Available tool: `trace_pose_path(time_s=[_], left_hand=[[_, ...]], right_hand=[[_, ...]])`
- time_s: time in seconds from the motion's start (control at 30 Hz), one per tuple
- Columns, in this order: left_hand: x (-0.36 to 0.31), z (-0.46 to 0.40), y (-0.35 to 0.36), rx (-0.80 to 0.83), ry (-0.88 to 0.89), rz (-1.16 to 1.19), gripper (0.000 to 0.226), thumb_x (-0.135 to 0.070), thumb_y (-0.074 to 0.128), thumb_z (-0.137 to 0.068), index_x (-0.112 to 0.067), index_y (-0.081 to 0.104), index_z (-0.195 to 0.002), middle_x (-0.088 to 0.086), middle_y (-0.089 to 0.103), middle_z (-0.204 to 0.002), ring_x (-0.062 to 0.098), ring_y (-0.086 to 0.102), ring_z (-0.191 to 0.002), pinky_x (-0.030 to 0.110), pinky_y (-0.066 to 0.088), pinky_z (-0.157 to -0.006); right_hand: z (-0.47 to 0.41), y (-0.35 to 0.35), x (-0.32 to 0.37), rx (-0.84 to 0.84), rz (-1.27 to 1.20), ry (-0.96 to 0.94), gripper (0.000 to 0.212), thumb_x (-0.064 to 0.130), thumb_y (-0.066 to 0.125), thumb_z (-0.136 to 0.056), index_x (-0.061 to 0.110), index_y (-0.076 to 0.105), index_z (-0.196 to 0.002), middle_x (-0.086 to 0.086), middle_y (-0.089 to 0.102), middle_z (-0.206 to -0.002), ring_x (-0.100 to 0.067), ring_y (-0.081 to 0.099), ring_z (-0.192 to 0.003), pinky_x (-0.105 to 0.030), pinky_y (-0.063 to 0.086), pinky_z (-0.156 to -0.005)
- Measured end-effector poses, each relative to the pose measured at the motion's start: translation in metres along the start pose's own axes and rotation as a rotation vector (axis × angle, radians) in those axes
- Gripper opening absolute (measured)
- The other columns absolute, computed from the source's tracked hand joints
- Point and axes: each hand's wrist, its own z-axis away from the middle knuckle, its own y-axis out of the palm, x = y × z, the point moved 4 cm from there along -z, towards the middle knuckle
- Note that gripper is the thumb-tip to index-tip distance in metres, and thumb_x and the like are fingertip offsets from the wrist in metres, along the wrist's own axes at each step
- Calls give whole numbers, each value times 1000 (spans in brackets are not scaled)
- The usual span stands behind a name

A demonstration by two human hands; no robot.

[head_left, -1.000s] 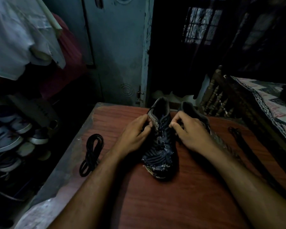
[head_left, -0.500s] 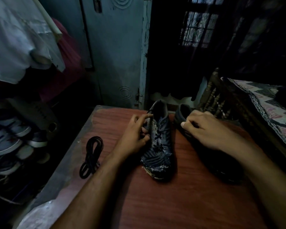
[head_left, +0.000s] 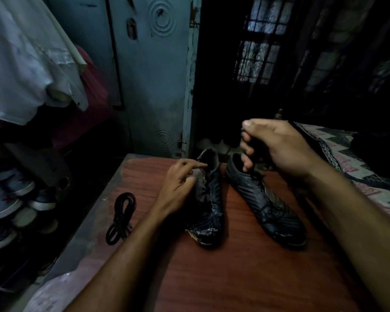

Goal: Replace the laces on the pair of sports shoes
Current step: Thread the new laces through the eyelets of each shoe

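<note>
Head view: scuffed dark shoes (head_left: 208, 206)

Dim home bedroom, patterned bedspread (head_left: 356, 158), hung white shirt (head_left: 27, 64), shoe rack (head_left: 11, 199), metal door (head_left: 149, 75)
</note>
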Motion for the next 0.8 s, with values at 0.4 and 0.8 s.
trace_pose_path(time_s=[0.4, 0.8], left_hand=[[-21, 12, -5, 160, -213, 636, 24, -47, 73, -79, -24, 77, -74, -7, 65, -65, 14, 51, -65, 30, 34, -62], [-8, 1, -10, -84, -58, 163, 27, -52, 53, -92, -42, 73, -108, -13, 74, -111, 6, 67, -109, 33, 53, -94]], right_hand=[[-16, 16, -68, 89, 662, 10, 46, 37, 54, -103, 19, 49, -60, 8, 40, -54, -2, 37, -45, -29, 28, -50], [-6, 12, -119, 53, 552, 9, 39, 39, 52, -103, 19, 58, -69, 11, 47, -56, 1, 41, -53, -20, 30, -53]])
